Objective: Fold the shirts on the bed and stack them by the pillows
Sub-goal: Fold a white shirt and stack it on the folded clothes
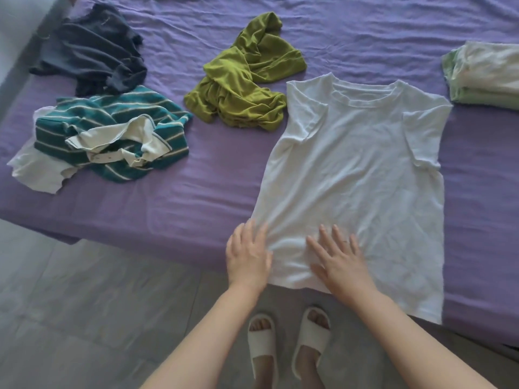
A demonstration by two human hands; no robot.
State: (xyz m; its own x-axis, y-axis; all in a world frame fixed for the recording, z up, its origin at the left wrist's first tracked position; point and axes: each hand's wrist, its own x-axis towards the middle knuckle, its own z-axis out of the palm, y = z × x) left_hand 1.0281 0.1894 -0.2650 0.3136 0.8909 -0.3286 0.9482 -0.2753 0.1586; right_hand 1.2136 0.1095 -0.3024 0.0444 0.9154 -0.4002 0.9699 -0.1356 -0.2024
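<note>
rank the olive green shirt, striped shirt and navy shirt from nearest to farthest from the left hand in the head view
From the left hand:
1. Olive green shirt, crumpled just above it.
2. Striped shirt, crumpled farther left.
3. Navy shirt, bunched at the far left corner.

a white t-shirt (362, 175) lies spread flat on the purple bed (196, 209), collar at the far end. the left hand (247, 256) lies flat at its near left edge, the right hand (339, 262) pressing its hem. crumpled green (241, 77), striped (112, 133) and navy shirts (92, 49) lie left; a folded stack (486, 74) sits far right.

No readable text anywhere.
</note>
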